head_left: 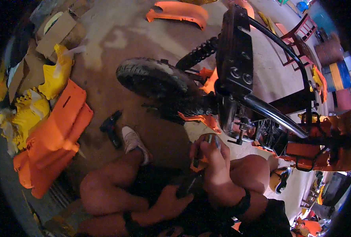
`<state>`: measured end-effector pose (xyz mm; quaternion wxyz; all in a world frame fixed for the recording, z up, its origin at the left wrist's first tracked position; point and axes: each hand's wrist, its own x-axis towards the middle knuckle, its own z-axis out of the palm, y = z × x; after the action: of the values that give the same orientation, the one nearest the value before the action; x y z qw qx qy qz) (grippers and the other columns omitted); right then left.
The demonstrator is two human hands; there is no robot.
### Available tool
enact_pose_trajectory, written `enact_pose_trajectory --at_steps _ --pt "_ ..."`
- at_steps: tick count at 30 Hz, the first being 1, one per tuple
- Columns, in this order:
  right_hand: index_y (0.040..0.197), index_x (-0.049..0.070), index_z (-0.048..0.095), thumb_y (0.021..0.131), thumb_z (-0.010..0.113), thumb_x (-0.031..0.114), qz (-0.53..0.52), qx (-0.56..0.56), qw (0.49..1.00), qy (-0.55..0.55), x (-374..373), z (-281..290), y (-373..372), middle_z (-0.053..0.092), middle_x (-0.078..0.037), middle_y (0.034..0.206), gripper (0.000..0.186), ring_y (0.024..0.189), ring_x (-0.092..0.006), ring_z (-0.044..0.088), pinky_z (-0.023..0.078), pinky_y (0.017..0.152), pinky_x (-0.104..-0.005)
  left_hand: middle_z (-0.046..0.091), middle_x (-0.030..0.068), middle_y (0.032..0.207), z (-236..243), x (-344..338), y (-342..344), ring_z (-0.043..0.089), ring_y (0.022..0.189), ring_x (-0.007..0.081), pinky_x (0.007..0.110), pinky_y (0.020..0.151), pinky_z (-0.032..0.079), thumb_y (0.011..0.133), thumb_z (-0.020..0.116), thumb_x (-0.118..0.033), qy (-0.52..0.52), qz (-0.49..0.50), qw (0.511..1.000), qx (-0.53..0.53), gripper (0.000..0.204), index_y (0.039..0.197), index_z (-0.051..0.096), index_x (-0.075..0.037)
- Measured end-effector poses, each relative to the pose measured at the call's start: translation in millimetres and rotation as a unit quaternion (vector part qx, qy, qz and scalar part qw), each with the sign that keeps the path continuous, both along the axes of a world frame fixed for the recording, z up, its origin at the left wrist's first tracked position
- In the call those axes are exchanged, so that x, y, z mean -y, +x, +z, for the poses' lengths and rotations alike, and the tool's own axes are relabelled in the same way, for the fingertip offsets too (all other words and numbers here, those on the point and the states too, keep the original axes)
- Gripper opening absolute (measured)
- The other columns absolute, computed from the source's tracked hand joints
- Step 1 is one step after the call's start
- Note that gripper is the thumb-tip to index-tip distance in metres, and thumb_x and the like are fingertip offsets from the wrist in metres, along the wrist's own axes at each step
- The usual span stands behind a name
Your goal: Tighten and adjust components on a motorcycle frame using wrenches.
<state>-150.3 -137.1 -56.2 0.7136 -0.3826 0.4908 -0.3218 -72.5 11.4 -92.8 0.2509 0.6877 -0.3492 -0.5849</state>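
My right hand (215,156) is raised in front of my right knee. Its fingers are closed round a small orange and dark piece (198,163), whose kind I cannot make out. Lower and to the left, in my lap, my left hand (170,202) is closed on a dark, slim object (186,187), too shadowed to identify. Beyond my hands stands a black vehicle frame (234,55) with a rear wheel (151,77), a coil spring shock absorber (199,53) and orange body parts. My right hand is nearest to its lower part, apart from it.
A cordless drill (112,128) lies on the floor beside my shoe (135,143). Orange panels (57,138), yellow wrapped parts (57,75) and cardboard (57,35) are piled at left. An orange fender (179,12) lies at the back. Red chairs (300,39) and drums (337,75) stand far right.
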Motion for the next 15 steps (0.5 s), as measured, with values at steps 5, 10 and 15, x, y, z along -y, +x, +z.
enact_pose_trajectory --at_steps 5,10,15 --pt "0.088 0.006 0.053 0.086 0.059 0.027 0.027 0.021 0.999 -0.014 10 19 -5 0.055 0.0 0.073 0.022 0.065 -0.0091 0.049 0.04 0.057 -0.025 0.065 0.0179 0.097 31 15 6 0.061 0.091 0.0285 0.038 0.085 0.046 0.079 0.066 -0.025 0.03 -0.014 0.998 -0.051 0.038 0.105 0.059 0.0" --pt "0.093 0.005 0.051 0.075 0.071 0.034 0.069 -0.043 0.959 -0.27 7 30 -6 0.054 -0.006 0.078 0.04 0.07 -0.0199 0.053 0.044 0.063 -0.0308 0.064 0.0132 0.095 76 25 35 0.06 0.089 0.0228 0.036 0.083 0.046 0.08 0.066 -0.026 0.136 -0.069 0.975 -0.161 0.039 0.109 0.058 -0.001" --pt "0.094 0.0 0.051 0.07 0.075 0.038 0.185 -0.02 0.925 -0.331 3 44 -7 0.055 -0.012 0.075 0.051 0.065 -0.0267 0.058 0.048 0.062 -0.0364 0.062 0.0118 0.099 115 26 56 0.058 0.092 0.0215 0.036 0.083 0.046 0.081 0.065 -0.024 0.077 -0.052 0.995 -0.045 0.04 0.111 0.056 0.0"
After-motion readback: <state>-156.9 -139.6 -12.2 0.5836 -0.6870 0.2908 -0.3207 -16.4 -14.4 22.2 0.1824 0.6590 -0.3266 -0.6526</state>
